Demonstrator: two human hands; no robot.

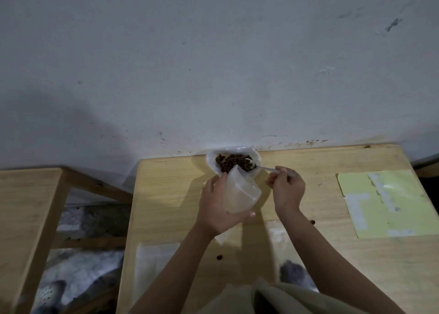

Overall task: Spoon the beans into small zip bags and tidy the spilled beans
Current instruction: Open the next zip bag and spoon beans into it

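Wooden desk (166, 195) against a scuffed pale wall (213, 64). At its far edge, an open plastic bag (257, 158) holds dark beans (234, 163). Left hand (217, 207) grips a small empty zip bag (241, 192), held open just beside the beans. Right hand (286, 186) pinches a spoon (266, 169) whose bowl reaches into the beans. Spilled beans (219, 257) lie near the forearms; a yellow sheet (384, 204) rests at right.

Dark beans (234, 163) fill a big open bag; small clear zip bag (241, 191) tilts beside it.
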